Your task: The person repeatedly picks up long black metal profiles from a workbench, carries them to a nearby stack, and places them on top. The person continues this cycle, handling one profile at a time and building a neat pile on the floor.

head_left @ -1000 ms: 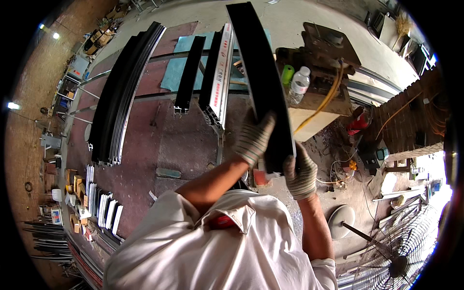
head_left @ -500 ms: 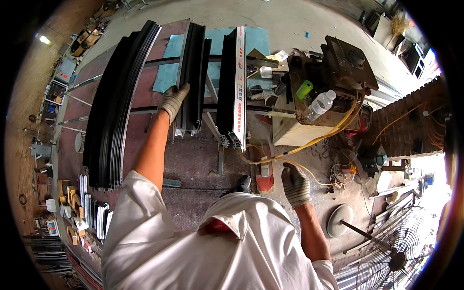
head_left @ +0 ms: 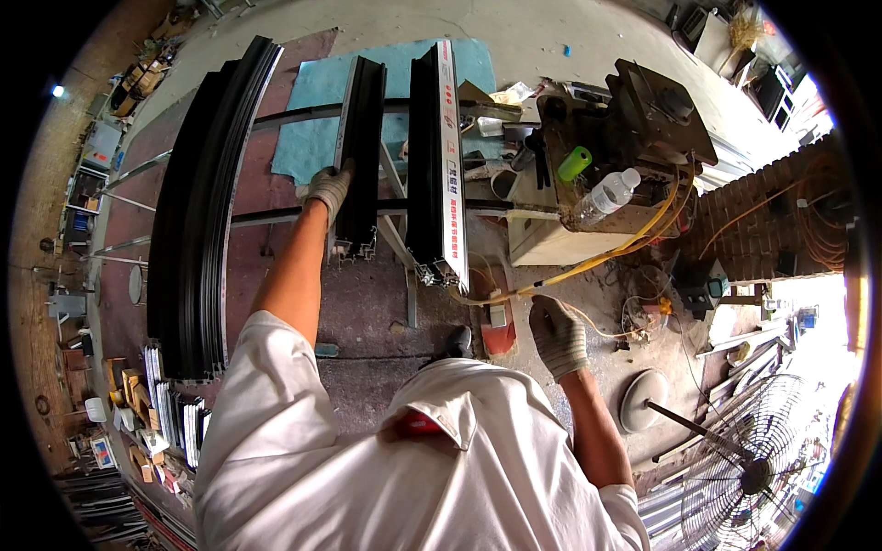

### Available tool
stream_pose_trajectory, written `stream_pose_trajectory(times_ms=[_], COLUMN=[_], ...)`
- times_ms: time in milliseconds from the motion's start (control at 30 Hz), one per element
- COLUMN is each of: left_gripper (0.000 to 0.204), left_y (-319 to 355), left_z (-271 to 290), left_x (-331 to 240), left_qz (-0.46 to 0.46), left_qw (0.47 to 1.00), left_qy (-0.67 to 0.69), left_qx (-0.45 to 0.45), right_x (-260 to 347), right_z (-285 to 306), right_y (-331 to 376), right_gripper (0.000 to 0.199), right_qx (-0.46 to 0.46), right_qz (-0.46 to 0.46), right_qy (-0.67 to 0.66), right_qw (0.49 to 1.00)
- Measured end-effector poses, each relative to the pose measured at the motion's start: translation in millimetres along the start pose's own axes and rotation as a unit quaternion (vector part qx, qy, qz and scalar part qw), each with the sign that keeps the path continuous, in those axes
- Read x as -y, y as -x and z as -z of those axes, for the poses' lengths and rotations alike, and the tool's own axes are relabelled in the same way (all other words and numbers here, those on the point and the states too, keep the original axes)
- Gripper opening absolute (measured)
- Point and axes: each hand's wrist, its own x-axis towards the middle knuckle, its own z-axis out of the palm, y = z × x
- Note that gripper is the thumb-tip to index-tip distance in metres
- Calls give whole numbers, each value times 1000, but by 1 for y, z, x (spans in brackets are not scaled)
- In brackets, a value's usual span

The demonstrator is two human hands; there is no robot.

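Head view: left hand [head_left: 329,188] on black profile [head_left: 360,147], right hand [head_left: 559,335] apart.

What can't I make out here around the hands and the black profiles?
Head view only:
- Left hand on the shorter black profile: the glove hides how firmly it grips.
- Right hand: looks empty, but its palm faces away.
- Feet and floor below: hidden by the white shirt.
- Long black profile stack: pieces merge, uncountable.
- Workbench tools: too small.
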Motion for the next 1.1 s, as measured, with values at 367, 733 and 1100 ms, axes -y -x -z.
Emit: stream_pose_trajectory(times_ms=[367, 733, 1100], left_gripper=[63, 30, 37], left_y=[-17, 128, 127], left_z=[-6, -44, -44], left_x=[74, -49, -82], left_qz=[-74, -287, -181], left_qw=[987, 951, 971], left_qy=[-67, 86, 150], left_qx=[-129, -71, 34], right_x=[45, 140, 124], right_z=[-50, -82, -74], right_y=[-66, -129, -130], right_gripper=[29, 73, 53], right_qx=[74, 146, 52], right_qz=[14, -85, -64], right_qy=[-60, 143, -107], right_qw=[995, 975, 991])
